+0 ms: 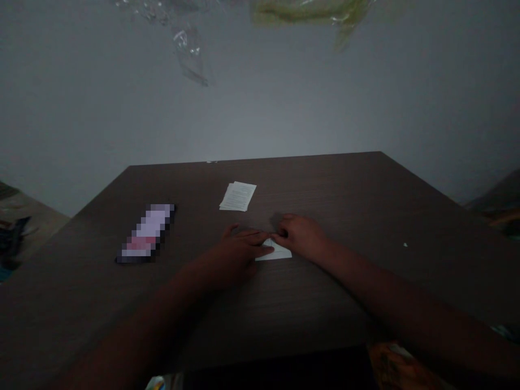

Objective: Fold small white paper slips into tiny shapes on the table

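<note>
- Small white paper sheet (283, 253) flat on the dark brown wood-grain tabletop (325, 187), partly hidden under both hands.
- Left hand (238, 252): grip released, fingers extended across the sheet.
- Right hand (303, 233): fingers curled, fingertips at the sheet's far edge; cannot tell whether grip is pinching.
- Beyond: loose stack of white printed papers (238, 196).
- Left: dark-edged rectangular phone (149, 232), blurred.
</note>
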Motion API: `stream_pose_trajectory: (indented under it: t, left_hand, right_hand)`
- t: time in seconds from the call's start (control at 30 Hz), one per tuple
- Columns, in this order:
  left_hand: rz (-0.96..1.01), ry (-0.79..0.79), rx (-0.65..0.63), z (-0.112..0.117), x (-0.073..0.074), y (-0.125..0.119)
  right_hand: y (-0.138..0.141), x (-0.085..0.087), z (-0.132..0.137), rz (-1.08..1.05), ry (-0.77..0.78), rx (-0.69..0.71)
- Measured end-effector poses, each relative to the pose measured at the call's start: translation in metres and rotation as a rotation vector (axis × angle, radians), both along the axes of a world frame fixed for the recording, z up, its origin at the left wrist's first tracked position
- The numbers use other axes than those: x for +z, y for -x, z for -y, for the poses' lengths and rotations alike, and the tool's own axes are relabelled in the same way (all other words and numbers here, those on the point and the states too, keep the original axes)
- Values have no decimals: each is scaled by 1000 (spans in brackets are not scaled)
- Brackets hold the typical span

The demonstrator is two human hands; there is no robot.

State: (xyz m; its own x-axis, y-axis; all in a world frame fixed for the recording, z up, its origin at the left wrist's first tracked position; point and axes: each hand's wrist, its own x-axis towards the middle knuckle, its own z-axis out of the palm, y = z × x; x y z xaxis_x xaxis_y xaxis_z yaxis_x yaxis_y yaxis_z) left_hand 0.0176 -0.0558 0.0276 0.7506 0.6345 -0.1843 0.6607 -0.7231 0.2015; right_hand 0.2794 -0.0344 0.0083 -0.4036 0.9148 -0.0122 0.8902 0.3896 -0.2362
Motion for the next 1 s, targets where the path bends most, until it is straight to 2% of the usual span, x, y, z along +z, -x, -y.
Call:
stream_pose_trajectory:
  t: [0.23, 0.43, 0.57, 1.0]
  left_hand:
    - [123, -10, 57, -1, -4, -4]
    - [192, 34, 78, -5, -12, -6]
    - [225, 7, 57, -6, -15, -4]
    - [266, 80, 48, -12, -20, -1]
  right_hand:
    - [-11, -8, -5, -95, -9, 36]
    - [-35, -7, -3, -254, 48, 365]
    - [-38, -2, 3, -283, 85, 467]
    - [-31, -2, 9, -231, 56, 443]
